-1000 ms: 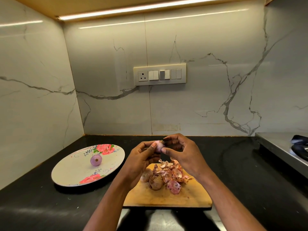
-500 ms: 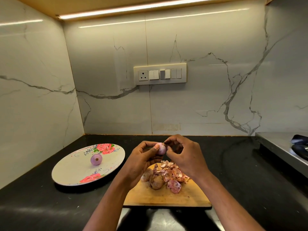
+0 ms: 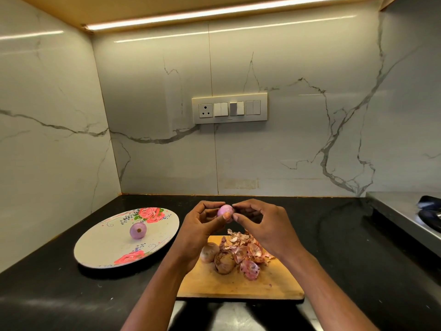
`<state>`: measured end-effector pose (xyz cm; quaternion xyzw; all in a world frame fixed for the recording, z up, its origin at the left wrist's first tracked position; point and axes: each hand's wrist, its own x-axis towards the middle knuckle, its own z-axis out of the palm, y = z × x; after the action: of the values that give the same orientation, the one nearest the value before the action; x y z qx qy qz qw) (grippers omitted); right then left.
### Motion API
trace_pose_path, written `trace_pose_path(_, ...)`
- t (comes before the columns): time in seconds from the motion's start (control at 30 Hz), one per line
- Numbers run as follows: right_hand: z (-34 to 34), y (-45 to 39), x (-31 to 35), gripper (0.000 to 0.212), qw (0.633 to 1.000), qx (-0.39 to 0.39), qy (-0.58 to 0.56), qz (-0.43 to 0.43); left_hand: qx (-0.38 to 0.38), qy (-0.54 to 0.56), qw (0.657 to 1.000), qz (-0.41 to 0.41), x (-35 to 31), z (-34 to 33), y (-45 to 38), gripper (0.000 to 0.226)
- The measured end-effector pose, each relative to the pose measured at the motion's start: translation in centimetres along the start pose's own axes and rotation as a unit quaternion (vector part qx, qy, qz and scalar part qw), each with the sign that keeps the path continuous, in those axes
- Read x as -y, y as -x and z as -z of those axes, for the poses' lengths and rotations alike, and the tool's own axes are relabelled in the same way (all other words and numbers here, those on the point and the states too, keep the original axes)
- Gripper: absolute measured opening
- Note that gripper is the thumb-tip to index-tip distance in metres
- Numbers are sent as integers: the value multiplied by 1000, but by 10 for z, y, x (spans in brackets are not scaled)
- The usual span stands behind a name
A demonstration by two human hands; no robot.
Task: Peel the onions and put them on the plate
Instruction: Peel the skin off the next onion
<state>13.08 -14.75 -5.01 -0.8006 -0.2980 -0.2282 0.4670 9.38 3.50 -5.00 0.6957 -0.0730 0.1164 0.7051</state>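
Observation:
My left hand [image 3: 200, 229] holds a small pink peeled onion [image 3: 224, 209] between thumb and fingers, above the wooden cutting board [image 3: 238, 285]. My right hand [image 3: 263, 225] has its fingertips pinched at the onion's right side. On the board lie two unpeeled brown onions [image 3: 223, 261], [image 3: 208, 252] and a heap of pink onion skins [image 3: 248, 249]. A white floral plate [image 3: 107, 247] on the left carries one peeled purple onion [image 3: 138, 230].
The black countertop [image 3: 358, 254] runs to marble walls at the back and left. A steel stove [image 3: 405, 211] sits at the right edge. A switch panel [image 3: 229, 108] is on the back wall.
The brown skin is off the held onion, which now shows smooth and pink. Both hands have shifted slightly and turned the onion.

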Motion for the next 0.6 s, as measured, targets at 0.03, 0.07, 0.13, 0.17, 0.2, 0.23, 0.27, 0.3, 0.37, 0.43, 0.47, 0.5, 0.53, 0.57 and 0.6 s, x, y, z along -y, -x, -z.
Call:
trace_pose_path(0.03,0,1,0,26,1000,-2,5,6,-3,-7,1000,-2,0,1,0,45)
trace_pose_path(0.07,-1,1,-1,25,1000,-4,8,11,-7,-14,1000,-5,0,1,0,45)
trace_pose_path(0.13,-1,1,-2,22,1000,-11,8,15,-10,-30,999,-15,-1,1,1,45)
trace_pose_path(0.17,-1,2,-2,20,1000,-17,7,14,-11,-35,999,-20,-1,1,1,44)
trace_pose_path(0.2,-1,2,-3,19,1000,-22,6,12,-12,-39,999,-23,-1,0,2,41)
trace_pose_path(0.23,-1,2,-3,18,1000,-24,6,10,-13,-41,999,-26,-1,-1,2,39)
trace_pose_path(0.27,-2,2,-3,16,1000,-25,6,10,-15,-43,999,-28,-1,-1,1,37)
trace_pose_path(0.3,-3,3,-3,14,1000,-26,6,10,-15,-46,998,-29,-1,-1,1,36)
trace_pose_path(0.37,-4,3,-4,10,999,-33,0,7,-13,-52,998,-31,0,-2,1,36)
trace_pose_path(0.43,-5,2,-3,8,999,-44,-5,-1,-10,-52,998,-32,0,-3,1,36)
trace_pose_path(0.47,-5,2,-3,7,999,-52,-7,-6,-9,-51,998,-33,0,-3,1,34)
trace_pose_path(0.5,-5,1,-3,8,998,-61,-12,-11,-7,-52,998,-35,0,-3,1,34)
trace_pose_path(0.53,-5,0,-4,9,997,-69,-19,-17,-6,-54,998,-37,0,-4,2,33)
trace_pose_path(0.57,-4,0,-5,9,997,-74,-27,-26,-4,-55,998,-38,0,-4,2,33)
trace_pose_path(0.6,-3,-1,-5,9,996,-73,-38,-37,-2,-56,998,-38,0,-4,2,33)
